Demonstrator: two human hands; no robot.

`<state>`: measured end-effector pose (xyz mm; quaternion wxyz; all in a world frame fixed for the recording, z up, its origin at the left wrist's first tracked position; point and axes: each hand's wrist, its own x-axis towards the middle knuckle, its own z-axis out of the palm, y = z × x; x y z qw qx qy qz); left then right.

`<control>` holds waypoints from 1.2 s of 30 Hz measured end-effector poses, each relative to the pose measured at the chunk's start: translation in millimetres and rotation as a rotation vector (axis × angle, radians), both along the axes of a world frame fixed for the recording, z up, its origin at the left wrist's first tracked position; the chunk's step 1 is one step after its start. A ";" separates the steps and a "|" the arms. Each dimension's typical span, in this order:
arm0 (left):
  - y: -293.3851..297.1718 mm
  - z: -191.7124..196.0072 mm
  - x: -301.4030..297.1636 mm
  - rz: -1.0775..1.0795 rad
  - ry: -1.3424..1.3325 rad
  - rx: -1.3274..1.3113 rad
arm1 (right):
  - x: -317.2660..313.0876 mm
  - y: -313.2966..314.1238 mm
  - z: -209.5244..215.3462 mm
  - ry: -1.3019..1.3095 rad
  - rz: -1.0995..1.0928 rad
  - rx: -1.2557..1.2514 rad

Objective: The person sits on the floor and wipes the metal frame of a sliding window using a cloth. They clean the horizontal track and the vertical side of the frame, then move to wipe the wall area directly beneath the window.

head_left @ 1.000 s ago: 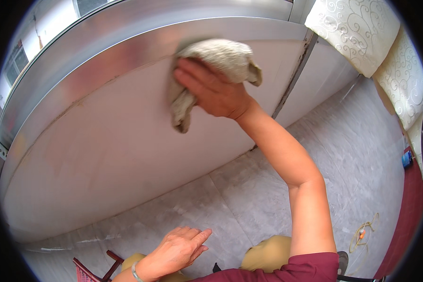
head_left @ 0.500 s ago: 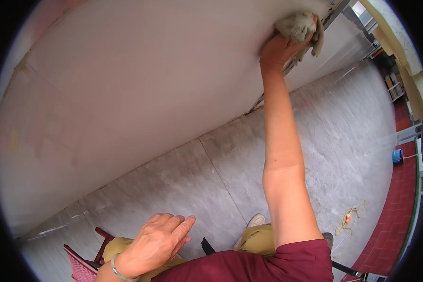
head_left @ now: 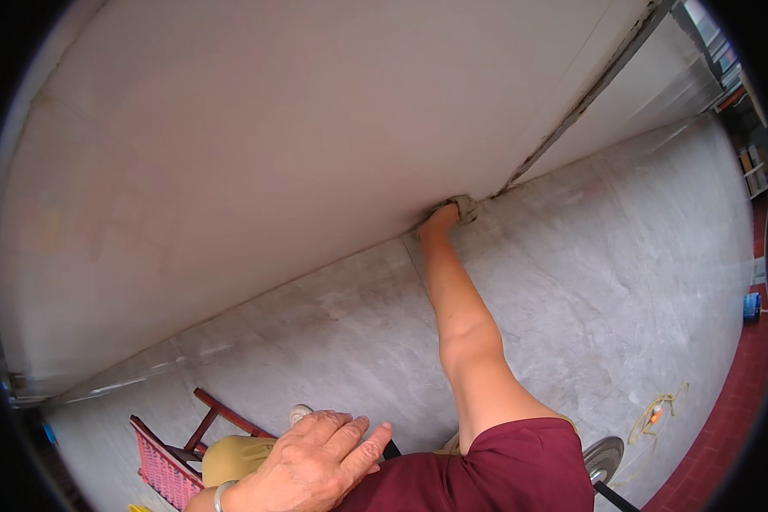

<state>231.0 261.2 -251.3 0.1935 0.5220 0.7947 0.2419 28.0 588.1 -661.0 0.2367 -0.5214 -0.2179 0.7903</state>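
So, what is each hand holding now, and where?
The right hand presses a bunched cloth against the wall's bottom edge. The left hand holds nothing.

A crumpled rag [head_left: 462,207], grey-beige and dingy, is bunched into a small wad and pressed against the bottom edge of a broad pale panel [head_left: 256,145], right where the panel meets the grey stone floor [head_left: 606,273], beside a dark vertical seam.
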 end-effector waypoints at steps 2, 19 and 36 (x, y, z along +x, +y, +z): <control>-5.6 4.1 8.2 0.030 0.028 0.017 | 1.1 0.9 9.9 0.047 -0.005 -0.037; -18.9 15.2 28.9 -0.150 0.071 0.093 | -19.5 -97.7 398.0 0.069 -0.613 1.607; 3.4 -3.9 20.5 -0.224 0.122 0.026 | 32.6 -167.6 204.5 0.606 1.391 1.486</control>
